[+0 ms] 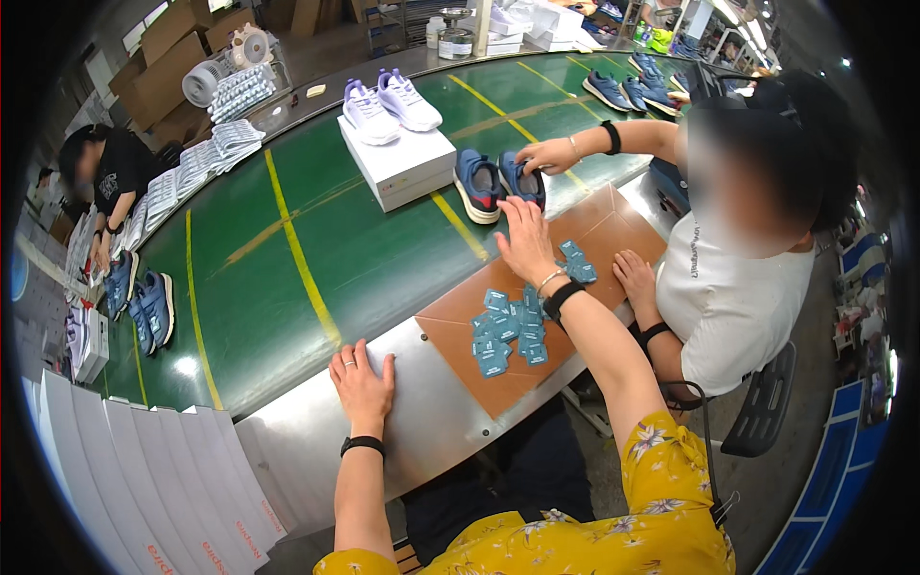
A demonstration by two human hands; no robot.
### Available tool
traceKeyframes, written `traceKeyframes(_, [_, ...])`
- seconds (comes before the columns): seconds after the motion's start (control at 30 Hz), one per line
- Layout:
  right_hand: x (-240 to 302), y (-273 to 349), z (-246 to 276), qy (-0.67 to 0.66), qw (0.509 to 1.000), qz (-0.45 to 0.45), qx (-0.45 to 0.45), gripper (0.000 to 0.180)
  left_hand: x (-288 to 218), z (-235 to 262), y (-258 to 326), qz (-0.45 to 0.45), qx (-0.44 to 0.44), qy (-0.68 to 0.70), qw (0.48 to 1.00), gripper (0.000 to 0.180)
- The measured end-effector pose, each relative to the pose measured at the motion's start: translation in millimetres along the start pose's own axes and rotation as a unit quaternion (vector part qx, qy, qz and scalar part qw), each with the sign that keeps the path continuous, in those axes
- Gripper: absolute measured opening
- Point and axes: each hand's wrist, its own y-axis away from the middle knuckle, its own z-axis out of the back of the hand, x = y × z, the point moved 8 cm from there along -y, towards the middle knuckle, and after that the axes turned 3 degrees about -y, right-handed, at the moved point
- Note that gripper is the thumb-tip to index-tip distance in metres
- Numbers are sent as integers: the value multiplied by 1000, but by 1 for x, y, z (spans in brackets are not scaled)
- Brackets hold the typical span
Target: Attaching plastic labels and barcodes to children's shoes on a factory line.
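Observation:
My left hand [363, 385] rests on the bare metal edge beside the belt, fingers spread and holding nothing. My right hand [525, 240] reaches forward over the cardboard's far edge, fingers stretched out and apart. Its fingertips are at the near ends of a pair of blue sneakers with white soles, a left shoe [476, 187] and a right shoe [523, 180]; I cannot tell whether they touch. A co-worker's hand [546, 155] is on the right shoe from the other side. Below my right hand, several small teal tags [508, 326] lie scattered on a brown cardboard sheet [450, 335].
Left of the sneakers, a white shoebox [402, 172] carries white-and-purple sneakers [407, 101]. The green belt [240, 278] has more blue sneakers [153, 309] at far left. White boxes [163, 470] stand stacked at lower left. The co-worker [733, 316] sits close on my right.

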Motion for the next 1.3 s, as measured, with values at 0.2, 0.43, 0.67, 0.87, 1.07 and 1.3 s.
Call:
traceKeyframes(0.2, [-10,-46,-56,94,994,-13,59,68,2,-1,3,-7,-6,1,1000,58])
traceKeyframes(0.43, [-23,-50,-84,125,990,-13,59,38,-2,-4,2,-9,-5,5,1000,56])
traceKeyframes(0.67, [44,-11,3,-44,998,36,-2,36,-1,2,0,-24,-36,-9,999,58])
traceKeyframes(0.87, [154,98,77,-215,970,101,55,35,6,-5,2,-21,-20,7,1000,53])
traceKeyframes(1.07, [229,210,66,-307,918,149,202,38,43,23,18,72,-18,339,938,43])
traceKeyframes(1.3, [190,182,91,-368,922,96,77,10,-20,65,114,-11,127,385,914,72])
